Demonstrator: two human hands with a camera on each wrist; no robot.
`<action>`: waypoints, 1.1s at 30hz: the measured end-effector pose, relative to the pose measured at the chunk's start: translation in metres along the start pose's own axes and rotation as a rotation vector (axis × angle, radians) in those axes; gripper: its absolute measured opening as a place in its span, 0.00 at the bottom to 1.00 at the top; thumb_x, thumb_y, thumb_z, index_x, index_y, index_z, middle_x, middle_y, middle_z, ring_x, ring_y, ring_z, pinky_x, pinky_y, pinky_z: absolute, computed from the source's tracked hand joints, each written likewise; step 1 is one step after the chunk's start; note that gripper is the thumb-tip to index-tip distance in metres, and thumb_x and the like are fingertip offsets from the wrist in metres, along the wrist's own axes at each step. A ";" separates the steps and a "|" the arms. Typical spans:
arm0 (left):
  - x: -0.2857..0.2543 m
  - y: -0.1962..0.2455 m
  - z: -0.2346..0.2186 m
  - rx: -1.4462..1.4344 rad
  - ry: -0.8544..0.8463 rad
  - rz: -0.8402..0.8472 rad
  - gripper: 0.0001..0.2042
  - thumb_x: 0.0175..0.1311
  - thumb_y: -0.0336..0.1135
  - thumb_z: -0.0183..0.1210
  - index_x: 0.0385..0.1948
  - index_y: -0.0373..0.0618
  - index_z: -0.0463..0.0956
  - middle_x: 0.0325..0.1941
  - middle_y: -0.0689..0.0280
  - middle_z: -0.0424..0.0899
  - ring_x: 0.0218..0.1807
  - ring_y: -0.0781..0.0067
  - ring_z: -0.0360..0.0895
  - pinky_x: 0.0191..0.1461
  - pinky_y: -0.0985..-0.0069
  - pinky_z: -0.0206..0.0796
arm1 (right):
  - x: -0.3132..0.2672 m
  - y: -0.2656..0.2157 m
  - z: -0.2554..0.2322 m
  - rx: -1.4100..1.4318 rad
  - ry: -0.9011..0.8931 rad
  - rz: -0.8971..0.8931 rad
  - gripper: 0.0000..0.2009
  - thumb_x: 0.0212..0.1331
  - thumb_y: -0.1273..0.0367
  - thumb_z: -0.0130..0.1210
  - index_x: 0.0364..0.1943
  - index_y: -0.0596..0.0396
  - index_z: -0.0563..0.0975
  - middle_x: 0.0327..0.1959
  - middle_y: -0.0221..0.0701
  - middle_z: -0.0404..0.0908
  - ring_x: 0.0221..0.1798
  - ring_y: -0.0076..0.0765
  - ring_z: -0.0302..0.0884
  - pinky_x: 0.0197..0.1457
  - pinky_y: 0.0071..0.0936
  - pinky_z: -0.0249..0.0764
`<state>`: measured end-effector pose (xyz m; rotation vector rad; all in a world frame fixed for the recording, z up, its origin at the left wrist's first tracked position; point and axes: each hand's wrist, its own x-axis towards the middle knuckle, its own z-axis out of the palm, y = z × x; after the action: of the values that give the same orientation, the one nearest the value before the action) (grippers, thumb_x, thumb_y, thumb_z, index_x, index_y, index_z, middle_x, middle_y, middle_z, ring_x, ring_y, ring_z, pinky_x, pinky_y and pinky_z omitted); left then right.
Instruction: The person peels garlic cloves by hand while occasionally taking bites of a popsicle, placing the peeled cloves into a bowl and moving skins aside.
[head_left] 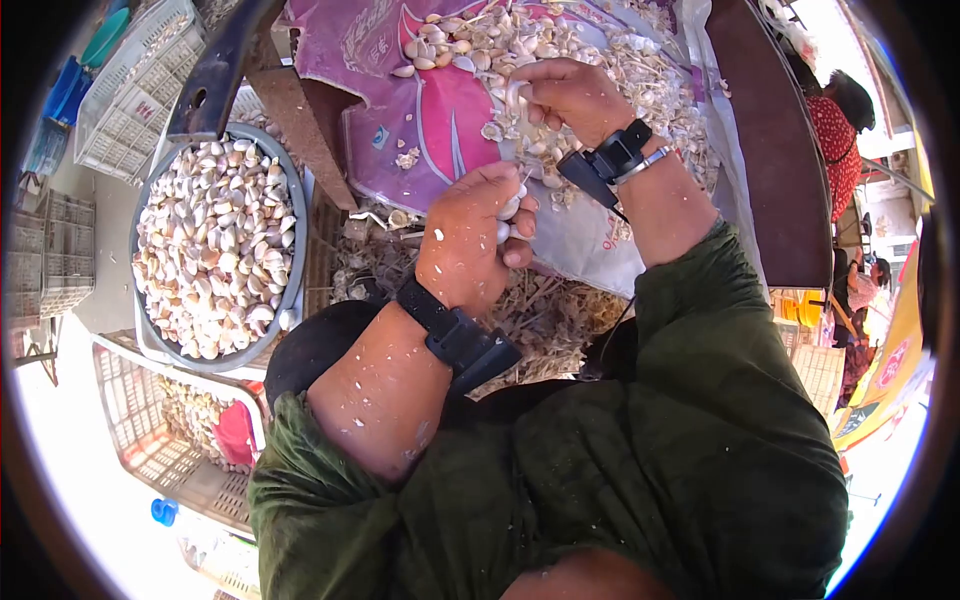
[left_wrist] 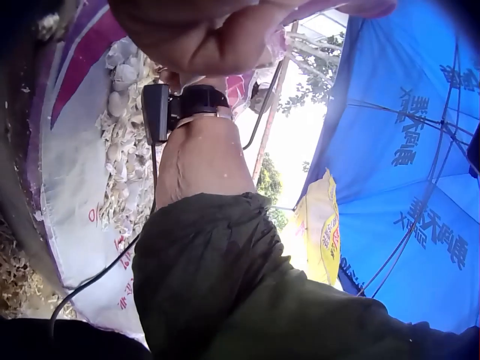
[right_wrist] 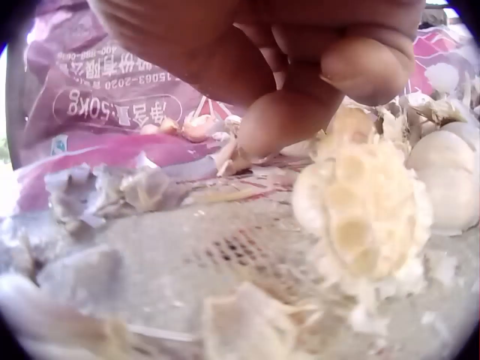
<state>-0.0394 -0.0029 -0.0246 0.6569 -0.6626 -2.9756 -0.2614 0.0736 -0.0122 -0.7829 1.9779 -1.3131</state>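
In the head view my left hand (head_left: 465, 235) curls its fingers round several pale garlic cloves (head_left: 508, 210), the palm turned toward the other hand. Farther out, my right hand (head_left: 580, 100) pinches a whitish piece of garlic (head_left: 516, 96) between thumb and forefinger, over the heap of garlic and skins (head_left: 640, 100). The right wrist view shows its curled fingers (right_wrist: 281, 124) close over the sacking, with a garlic bulb's root base (right_wrist: 360, 217) just beneath them. Only part of the left palm (left_wrist: 210, 37) shows in the left wrist view; its cloves are hidden there.
A purple sack (head_left: 390, 150) covers the work surface, with loose cloves (head_left: 440, 45) at its far side. To the left stands a grey basin (head_left: 297, 235) full of cloves, near plastic crates (head_left: 130, 100). Dry skins and stalks (head_left: 545, 320) lie below the sack's near edge.
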 end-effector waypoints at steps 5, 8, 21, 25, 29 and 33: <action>0.004 -0.005 0.000 0.077 -0.101 0.093 0.08 0.67 0.40 0.53 0.36 0.46 0.72 0.29 0.69 0.74 0.25 0.80 0.70 0.20 0.83 0.55 | -0.073 -0.014 0.033 0.211 -0.134 0.019 0.14 0.60 0.71 0.56 0.49 0.62 0.78 0.23 0.28 0.79 0.24 0.20 0.74 0.26 0.18 0.67; -0.004 -0.010 0.001 0.201 -0.051 0.091 0.09 0.68 0.40 0.52 0.35 0.45 0.72 0.28 0.69 0.74 0.22 0.82 0.68 0.17 0.86 0.51 | -0.094 -0.015 0.041 0.183 -0.109 0.005 0.13 0.61 0.71 0.56 0.48 0.61 0.79 0.23 0.27 0.79 0.24 0.19 0.74 0.27 0.18 0.68; -0.052 -0.012 0.004 0.379 -0.221 0.071 0.12 0.69 0.40 0.52 0.42 0.41 0.71 0.23 0.64 0.77 0.17 0.81 0.66 0.13 0.86 0.46 | -0.161 -0.049 0.057 0.048 -0.020 -0.114 0.12 0.59 0.70 0.52 0.43 0.62 0.79 0.23 0.31 0.76 0.16 0.19 0.67 0.20 0.20 0.62; -0.064 -0.015 0.000 0.365 -0.301 0.075 0.12 0.69 0.40 0.52 0.43 0.41 0.72 0.23 0.64 0.76 0.17 0.81 0.65 0.14 0.86 0.46 | -0.173 -0.052 0.060 0.376 -0.065 0.036 0.12 0.58 0.72 0.51 0.43 0.65 0.77 0.23 0.33 0.74 0.14 0.22 0.64 0.18 0.20 0.60; -0.075 -0.014 -0.005 0.324 -0.384 0.091 0.11 0.69 0.39 0.52 0.43 0.41 0.72 0.23 0.64 0.75 0.18 0.81 0.65 0.14 0.86 0.46 | -0.179 -0.051 0.067 0.529 -0.104 0.066 0.11 0.59 0.73 0.50 0.41 0.66 0.76 0.23 0.35 0.74 0.14 0.24 0.65 0.18 0.23 0.61; -0.100 0.001 -0.011 0.233 -0.407 0.106 0.11 0.70 0.38 0.50 0.44 0.41 0.72 0.26 0.64 0.75 0.20 0.81 0.65 0.15 0.87 0.47 | -0.190 -0.052 0.073 0.496 -0.088 0.008 0.10 0.60 0.72 0.50 0.42 0.64 0.74 0.26 0.36 0.77 0.16 0.27 0.70 0.20 0.25 0.69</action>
<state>0.0558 0.0030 0.0063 0.0070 -1.0400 -2.9766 -0.0798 0.1600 0.0481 -0.5759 1.4890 -1.6414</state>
